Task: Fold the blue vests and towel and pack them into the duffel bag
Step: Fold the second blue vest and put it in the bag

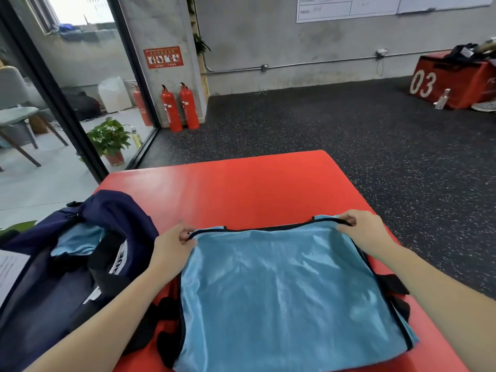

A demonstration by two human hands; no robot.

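Both hands, left [171, 244], right [366, 230], pinching blue vest [284, 291] far corners

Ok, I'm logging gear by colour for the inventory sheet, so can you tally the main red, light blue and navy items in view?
Red: 4: the mat, two fire extinguishers, the "03" box.
Light blue: 2: the vest pinched by left hand and right hand, another piece in the bag.
Navy: 1: duffel bag.
Total: 7
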